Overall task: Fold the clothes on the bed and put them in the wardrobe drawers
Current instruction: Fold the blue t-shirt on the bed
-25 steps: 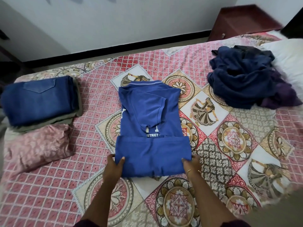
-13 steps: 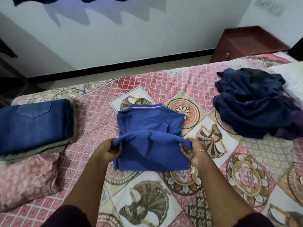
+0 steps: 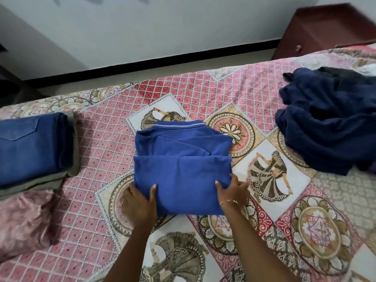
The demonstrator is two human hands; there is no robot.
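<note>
A blue polo shirt point(image 3: 183, 165) lies folded in the middle of the bed point(image 3: 97, 155), its collar at the far end and its lower half doubled over the top. My left hand point(image 3: 138, 202) grips its near left corner, thumb on top and fingers underneath. My right hand point(image 3: 232, 190) grips the near right corner the same way. A heap of unfolded dark navy clothes point(image 3: 329, 127) lies at the right of the bed. Folded blue jeans point(image 3: 34, 147) sit on a folded olive garment point(image 3: 73, 159) at the left.
A pink satin piece point(image 3: 24, 222) lies below the folded stack at the left. A dark red wooden bedside cabinet point(image 3: 321, 29) stands at the far right by the white wall. A strip of floor runs beyond the bed's far edge.
Both hands lifted the shirt's lower half and folded it up over the upper half, then slid back to the near fold. The shirt is now half as long.
</note>
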